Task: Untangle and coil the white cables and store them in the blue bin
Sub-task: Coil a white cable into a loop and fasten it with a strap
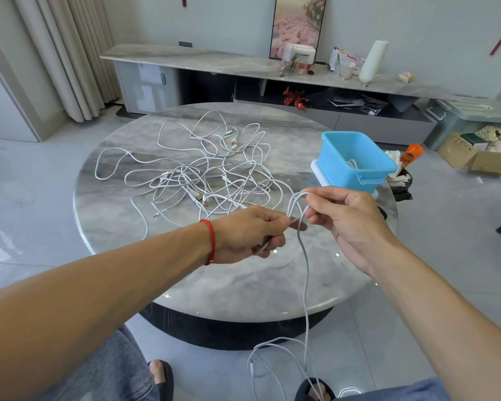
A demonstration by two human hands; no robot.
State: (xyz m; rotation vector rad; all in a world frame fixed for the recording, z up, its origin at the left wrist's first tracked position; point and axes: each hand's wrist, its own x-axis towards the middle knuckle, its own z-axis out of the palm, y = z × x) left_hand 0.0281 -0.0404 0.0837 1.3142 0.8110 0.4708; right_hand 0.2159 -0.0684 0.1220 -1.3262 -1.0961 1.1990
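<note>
Tangled pile of white cables (203, 172) is lying mid-surface (243, 273). Left hand (249, 235) is clamping one cable (305, 279); right hand (344, 218) is pinching its loop, tail trailing to the floor. Coiling step, early. Next: keep looping, then drop in blue bin (356, 160), far right.

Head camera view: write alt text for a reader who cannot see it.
Two bare hands, left hand and right hand, hold loops of one white cable above a round marble table, its tail trailing to the floor. Behind lie tangled white cables and a blue bin.
</note>
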